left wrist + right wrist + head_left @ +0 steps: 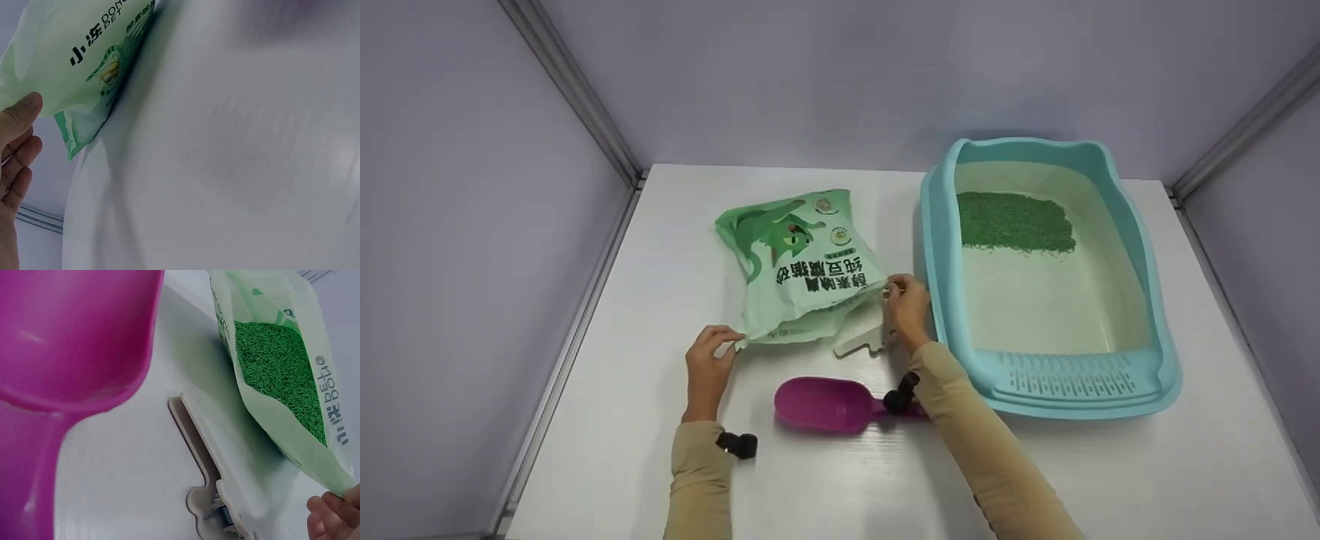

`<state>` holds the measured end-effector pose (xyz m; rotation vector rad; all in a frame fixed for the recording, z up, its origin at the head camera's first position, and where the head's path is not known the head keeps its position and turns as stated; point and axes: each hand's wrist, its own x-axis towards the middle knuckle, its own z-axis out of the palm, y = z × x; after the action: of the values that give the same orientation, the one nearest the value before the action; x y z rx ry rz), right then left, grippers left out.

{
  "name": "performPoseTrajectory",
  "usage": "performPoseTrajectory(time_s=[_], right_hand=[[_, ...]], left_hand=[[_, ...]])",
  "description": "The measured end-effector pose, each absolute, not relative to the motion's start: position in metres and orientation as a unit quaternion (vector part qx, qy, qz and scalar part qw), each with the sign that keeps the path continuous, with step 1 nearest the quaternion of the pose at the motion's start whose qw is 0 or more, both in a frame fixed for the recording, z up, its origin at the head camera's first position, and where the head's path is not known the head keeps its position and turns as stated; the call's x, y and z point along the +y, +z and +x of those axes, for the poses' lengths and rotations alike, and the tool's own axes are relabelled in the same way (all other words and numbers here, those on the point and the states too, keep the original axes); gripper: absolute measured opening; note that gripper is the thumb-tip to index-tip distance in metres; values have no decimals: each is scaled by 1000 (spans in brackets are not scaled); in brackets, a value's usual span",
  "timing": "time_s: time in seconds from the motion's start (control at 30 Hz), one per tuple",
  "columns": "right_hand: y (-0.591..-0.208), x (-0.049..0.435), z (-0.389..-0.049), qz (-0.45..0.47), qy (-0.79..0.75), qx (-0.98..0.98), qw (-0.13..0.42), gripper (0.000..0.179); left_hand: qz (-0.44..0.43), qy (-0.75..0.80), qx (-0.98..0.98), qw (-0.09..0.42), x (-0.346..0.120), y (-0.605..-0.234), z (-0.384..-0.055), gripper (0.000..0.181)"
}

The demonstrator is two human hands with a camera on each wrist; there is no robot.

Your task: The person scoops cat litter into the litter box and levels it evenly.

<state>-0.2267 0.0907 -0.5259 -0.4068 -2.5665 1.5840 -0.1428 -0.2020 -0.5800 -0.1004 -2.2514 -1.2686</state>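
Note:
A pale green litter bag (pixel 802 262) with a cat drawing lies on the table, its mouth toward me. My left hand (pixel 711 366) pinches the left corner of the mouth; in the left wrist view its thumb (pixel 25 109) presses on the plastic. The opposite corner is pinched by my right hand (pixel 909 309). Through the gaping mouth, the right wrist view shows green litter pellets (pixel 278 363). A whitish sealing clip (pixel 861 342), with a metal spring, lies beside the bag mouth near my right hand. Below it rests a magenta scoop (pixel 823 405), its handle partly hidden by my right wrist.
A blue litter box (pixel 937 247) stands right of the bag, close to my right hand and forearm. A patch of green pellets (pixel 1016 221) lies at its far end. Behind the white table (pixel 622 390) rises a grey wall (pixel 780 90).

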Motion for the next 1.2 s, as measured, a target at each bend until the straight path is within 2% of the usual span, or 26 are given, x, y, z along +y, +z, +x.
performPoseTrajectory(time_s=[0.43,0.7,0.9,1.2], right_hand=[[-521,90,-233,-166,518,-839,26,17],[-517,91,-236,-176,514,-839,9,19],[-514,91,-239,-174,492,-853,-1,22],[-510,89,-246,-173,482,-858,-41,24]], left_hand=[[35,-475,-851,221,-212,-572,-146,10],[129,-551,-817,108,-208,-567,-150,14],[162,-589,-790,53,-205,-564,-155,21],[271,-652,-707,27,-202,-558,-159,21]])
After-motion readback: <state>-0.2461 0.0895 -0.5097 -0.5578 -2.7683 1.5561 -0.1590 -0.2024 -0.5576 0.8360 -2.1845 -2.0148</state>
